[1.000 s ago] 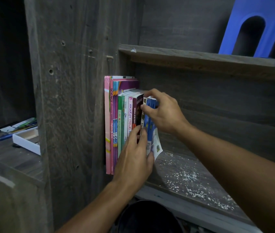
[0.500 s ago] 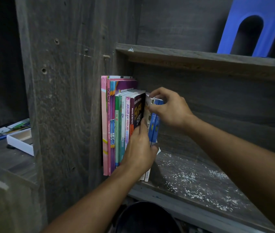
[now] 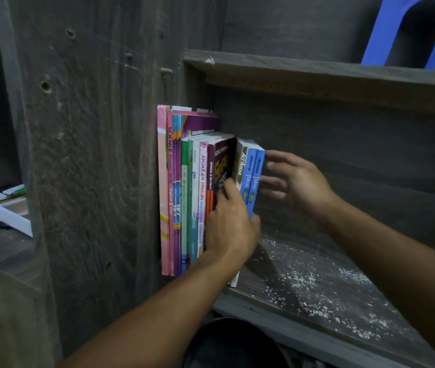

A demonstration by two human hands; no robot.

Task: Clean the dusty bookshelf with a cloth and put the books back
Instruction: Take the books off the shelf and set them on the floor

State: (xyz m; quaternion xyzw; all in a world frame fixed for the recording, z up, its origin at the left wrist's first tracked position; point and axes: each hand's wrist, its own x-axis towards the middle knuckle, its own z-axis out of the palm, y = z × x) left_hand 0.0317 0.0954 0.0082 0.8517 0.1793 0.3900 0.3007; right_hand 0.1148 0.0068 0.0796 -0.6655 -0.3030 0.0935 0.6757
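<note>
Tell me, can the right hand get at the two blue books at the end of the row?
Probably yes: the right hand is open right beside the blue books, nothing between; the left hand only covers their lower spines.

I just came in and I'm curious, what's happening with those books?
A person is lining up a row of books standing at the left end of a wooden shelf. The left hand presses against the spines, and the right hand is open right beside the two blue books at the row's end. White dusty specks lie on the shelf.
</note>
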